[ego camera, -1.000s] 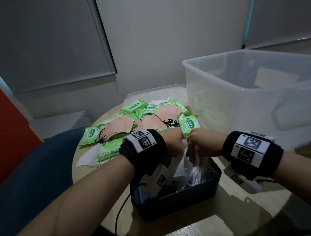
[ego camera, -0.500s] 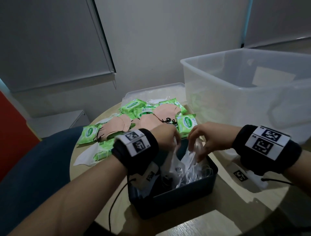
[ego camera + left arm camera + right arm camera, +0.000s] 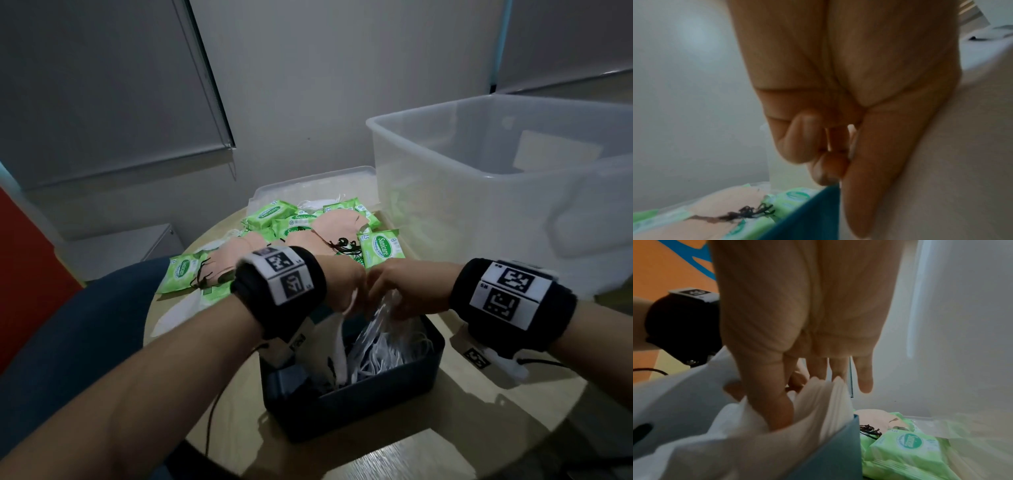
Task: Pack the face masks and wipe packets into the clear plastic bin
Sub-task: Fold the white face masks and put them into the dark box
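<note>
Hands meet over the dark box (image 3: pixel 359 401) near the viewer, left hand (image 3: pixel 342 286) and right hand (image 3: pixel 407 289) both pinching white masks (image 3: pixel 383 349), with the clear plastic bin (image 3: pixel 496 192) far right.

Dim room; grey blinds (image 3: pixel 102 85); pale wall (image 3: pixel 342 68)

Small box (image 3: pixel 359 407) at bench (image 3: pixel 445 428) 6 o'clock; wipe packets (image 3: pixel 378 248) and masks (image 3: pixel 337 224) at 12; bin (image 3: pixel 513 192) at 2.

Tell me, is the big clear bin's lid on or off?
Off. The clear plastic bin stands open-topped, its rim bare; a flat clear lid lies behind the wipe packets.
</note>
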A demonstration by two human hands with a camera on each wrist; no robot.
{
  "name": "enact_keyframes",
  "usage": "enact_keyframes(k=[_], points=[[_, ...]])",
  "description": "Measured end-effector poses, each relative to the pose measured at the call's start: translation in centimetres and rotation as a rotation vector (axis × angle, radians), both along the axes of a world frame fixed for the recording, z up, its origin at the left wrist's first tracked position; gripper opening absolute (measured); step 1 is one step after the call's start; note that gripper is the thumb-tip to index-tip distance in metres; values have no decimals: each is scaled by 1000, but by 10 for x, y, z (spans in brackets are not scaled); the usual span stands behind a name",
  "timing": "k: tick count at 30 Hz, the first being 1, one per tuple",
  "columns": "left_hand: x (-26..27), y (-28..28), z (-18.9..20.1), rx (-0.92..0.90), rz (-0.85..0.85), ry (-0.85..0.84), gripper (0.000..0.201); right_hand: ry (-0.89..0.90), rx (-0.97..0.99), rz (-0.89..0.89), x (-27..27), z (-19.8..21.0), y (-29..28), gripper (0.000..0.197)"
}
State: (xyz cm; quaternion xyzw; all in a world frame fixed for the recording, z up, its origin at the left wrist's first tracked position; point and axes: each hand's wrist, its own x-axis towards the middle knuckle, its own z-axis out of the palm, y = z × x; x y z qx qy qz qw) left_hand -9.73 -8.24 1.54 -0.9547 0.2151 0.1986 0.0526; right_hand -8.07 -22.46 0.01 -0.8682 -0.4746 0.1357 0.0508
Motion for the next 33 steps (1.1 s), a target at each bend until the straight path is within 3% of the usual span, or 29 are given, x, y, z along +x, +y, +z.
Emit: enact_keyframes(k=[7, 12, 17, 21, 25, 27, 30, 33], points=[[3, -14, -25, 21, -23, -50, 32, 81, 8, -71, 6, -5, -6, 23], [-1, -20, -30, -85, 108, -112, 32, 48, 18, -93, 6, -3, -9, 25], [-5, -22, -33, 11, 180, -177, 18, 105, 114, -246, 8, -2, -20, 55], [-4, -17, -41, -71, 278, -68, 23, 234, 157, -384, 10, -3, -27, 77], [-5, -5, -46, -403, 360, 332, 79, 229, 131, -392, 12, -7, -29, 79], [-8, -2, -43, -514, 386, 455, 91, 236, 134, -397, 14, -8, -30, 77], [-12, 0, -40, -565, 408, 454, 92, 249, 156, -400, 18, -9, -28, 80], [-13, -4, -46, -501, 356, 324, 88, 303, 184, -409, 24, -14, -26, 93]])
